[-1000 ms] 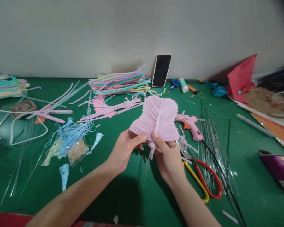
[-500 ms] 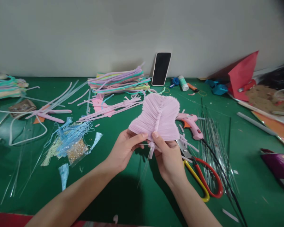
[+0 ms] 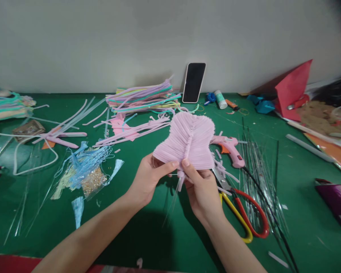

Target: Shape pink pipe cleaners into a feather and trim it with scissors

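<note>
Left hand (image 3: 146,180) and right hand (image 3: 203,189): both gripping the pleated lilac piece (image 3: 199,140), centre of frame.
We note both pinch its lower edge, close together, near the base of its central ridge; thin clear strands (image 3: 174,203) hang below. Right of centre we see a pink glue gun (image 3: 231,148) near scissors (image 3: 240,193) with red and yellow handles; upper centre, a phone (image 3: 194,83) stands before the wall (image 3: 102,45).

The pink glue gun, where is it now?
In the head view, the pink glue gun lies on the green table, just right of the held lilac piece and beyond the scissors.
</note>
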The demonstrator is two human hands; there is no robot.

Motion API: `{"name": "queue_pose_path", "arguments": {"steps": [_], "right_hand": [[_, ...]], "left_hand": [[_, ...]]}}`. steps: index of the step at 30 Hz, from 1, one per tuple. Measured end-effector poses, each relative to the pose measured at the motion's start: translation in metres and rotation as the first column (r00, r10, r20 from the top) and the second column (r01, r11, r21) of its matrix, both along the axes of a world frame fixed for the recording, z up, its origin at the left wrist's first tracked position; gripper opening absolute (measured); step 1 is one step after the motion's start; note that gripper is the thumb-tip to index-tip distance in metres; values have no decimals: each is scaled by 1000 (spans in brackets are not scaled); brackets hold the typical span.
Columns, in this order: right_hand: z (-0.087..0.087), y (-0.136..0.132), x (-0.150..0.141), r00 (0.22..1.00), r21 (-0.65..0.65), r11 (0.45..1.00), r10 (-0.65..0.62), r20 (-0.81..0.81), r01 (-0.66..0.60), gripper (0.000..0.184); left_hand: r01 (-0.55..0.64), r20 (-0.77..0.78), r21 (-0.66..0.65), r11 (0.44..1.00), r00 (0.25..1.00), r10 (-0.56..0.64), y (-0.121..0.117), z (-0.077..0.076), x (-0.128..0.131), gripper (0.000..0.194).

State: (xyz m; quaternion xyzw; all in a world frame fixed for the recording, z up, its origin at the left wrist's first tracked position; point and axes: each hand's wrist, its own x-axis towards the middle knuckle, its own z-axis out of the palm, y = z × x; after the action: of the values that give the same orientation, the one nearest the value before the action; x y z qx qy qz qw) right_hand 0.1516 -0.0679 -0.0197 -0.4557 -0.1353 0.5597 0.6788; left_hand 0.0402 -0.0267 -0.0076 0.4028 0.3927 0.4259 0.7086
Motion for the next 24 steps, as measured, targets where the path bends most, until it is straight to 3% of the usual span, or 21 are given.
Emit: {"name": "queue_pose_path", "arguments": {"steps": [4,11,14,17,20,24], "right_hand": [[0,0,0,1000,16,1000,2,1,-2,29],[-1,-2,-1,1000,-16,1000,-3,12,3,24],[0,-2,-2,1000,-1,1000,-4,13,4,26],[0,-1,-2,1000,24,1000,-11,0,11,32],[0,-1,0,1000,22,1000,-18,-5,18,30],[0,0,2,1000,3,1000,-22,-3,22,32]], "left_hand": [[-39,-3,-3,999,999,39,2,-1,-3,15],[34,307,-198,980,951,29,6,-5,-3,8],[108,420,-279,954,907,21,8,-4,-3,7],[190,481,-276,942,876,-36,10,-4,-4,11],[184,407,-215,959,910,-84,11,-4,-5,13],[98,130,10,995,987,-98,14,-4,-10,20]]}}
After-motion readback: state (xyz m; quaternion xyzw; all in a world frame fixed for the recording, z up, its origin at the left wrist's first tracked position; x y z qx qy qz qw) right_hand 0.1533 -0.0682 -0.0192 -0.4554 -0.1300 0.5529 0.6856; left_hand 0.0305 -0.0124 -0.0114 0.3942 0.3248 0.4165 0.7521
